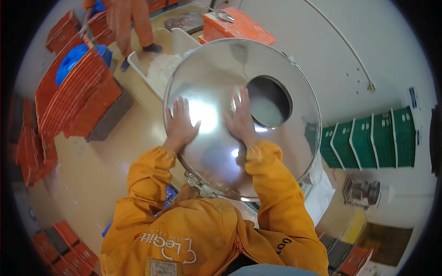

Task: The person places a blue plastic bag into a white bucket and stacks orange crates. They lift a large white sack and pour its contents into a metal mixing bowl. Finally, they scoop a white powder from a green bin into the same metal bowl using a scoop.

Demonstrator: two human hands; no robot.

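Both hands rest on a round, shiny metal lid [214, 158] that fills the middle of the view. Near the lid's left edge, my left hand [181, 120] lies palm down with its fingers spread. My right hand [240, 119] is on the metal just left of a round opening [270, 101], its fingertips close to the rim. Inside the opening a pale surface is visible, too blurred to identify. A metal clamp [203, 188] sits at the lid's near edge. Neither hand holds anything.
Stacked orange crates [79, 103] with a blue plastic bag [70, 62] stand left; a person in orange [124, 24] is beyond. A metal scoop [223, 16] lies on an orange crate [238, 27] behind the lid. Green crates [373, 139] stand along the right wall.
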